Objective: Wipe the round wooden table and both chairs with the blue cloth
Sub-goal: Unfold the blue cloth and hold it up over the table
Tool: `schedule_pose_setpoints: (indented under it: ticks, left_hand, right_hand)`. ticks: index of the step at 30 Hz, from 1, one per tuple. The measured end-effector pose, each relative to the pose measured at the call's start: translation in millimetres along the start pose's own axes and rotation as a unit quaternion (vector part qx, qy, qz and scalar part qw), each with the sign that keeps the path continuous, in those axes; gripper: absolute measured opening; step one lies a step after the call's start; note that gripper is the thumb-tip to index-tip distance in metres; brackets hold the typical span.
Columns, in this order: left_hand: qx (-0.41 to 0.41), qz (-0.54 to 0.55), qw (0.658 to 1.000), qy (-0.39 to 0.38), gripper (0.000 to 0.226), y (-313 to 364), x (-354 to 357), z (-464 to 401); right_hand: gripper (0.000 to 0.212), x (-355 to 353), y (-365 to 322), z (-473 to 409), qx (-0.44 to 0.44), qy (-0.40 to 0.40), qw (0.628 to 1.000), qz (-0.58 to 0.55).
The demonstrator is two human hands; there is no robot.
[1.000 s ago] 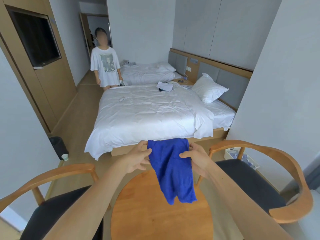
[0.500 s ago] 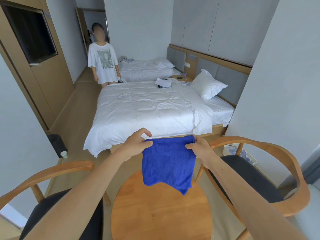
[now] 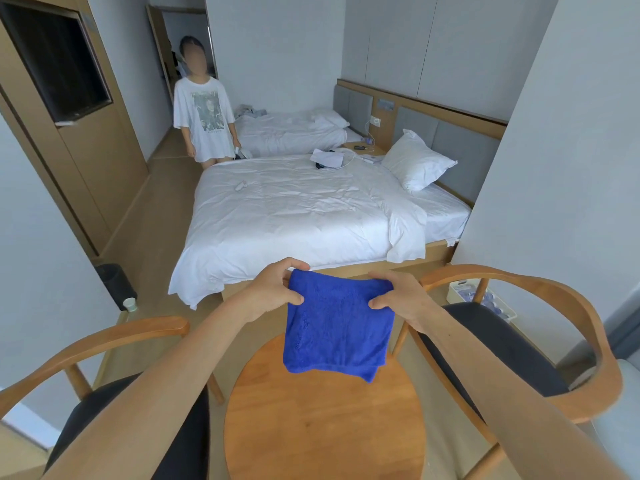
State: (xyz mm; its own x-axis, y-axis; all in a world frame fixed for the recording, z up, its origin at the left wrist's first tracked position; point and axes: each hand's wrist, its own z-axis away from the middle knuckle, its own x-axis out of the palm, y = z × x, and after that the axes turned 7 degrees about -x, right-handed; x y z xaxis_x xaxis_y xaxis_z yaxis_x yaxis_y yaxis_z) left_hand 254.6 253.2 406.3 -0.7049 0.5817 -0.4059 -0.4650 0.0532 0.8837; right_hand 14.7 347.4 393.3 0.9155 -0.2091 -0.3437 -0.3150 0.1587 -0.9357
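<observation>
Blue cloth [image 3: 337, 327] hangs above round table [image 3: 322, 427] | left hand [image 3: 277, 289], right hand [image 3: 398, 297]: fingers pinch top corners

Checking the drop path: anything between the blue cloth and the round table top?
Nothing visible. The blue cloth hangs from the left hand and right hand above the far part of the round wooden table. The visible tabletop below it is bare; the chairs stand off to either side.

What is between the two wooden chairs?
The head view shows the round wooden table standing between the left chair and the right chair, with the blue cloth held above it.
</observation>
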Motion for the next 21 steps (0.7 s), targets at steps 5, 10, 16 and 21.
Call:
schedule_pose_setpoints:
  ticks: [5,10,16,21]
  left_hand:
    - [0.062,-0.171,0.982,0.056,0.039,-17.4,12.9,-10.4]
    - [0.083,-0.238,0.963,0.097,0.011,-38.3,22.4,-18.8]
    - [0.019,-0.098,0.994,0.044,0.011,-82.6,44.9,-15.1]
    - [-0.081,0.032,0.994,0.058,0.006,-134.0,77.7,-16.0]
  right_hand:
    - [0.032,1.3,10.0,0.1,-0.115,0.024,0.967,0.225]
    - [0.012,6.2,33.6,2.3,-0.132,0.022,0.933,0.335]
    - [0.006,18.9,70.9,9.2,-0.052,0.006,0.976,0.212]
    - [0.010,43.6,122.9,14.3,0.059,0.026,0.998,0.010]
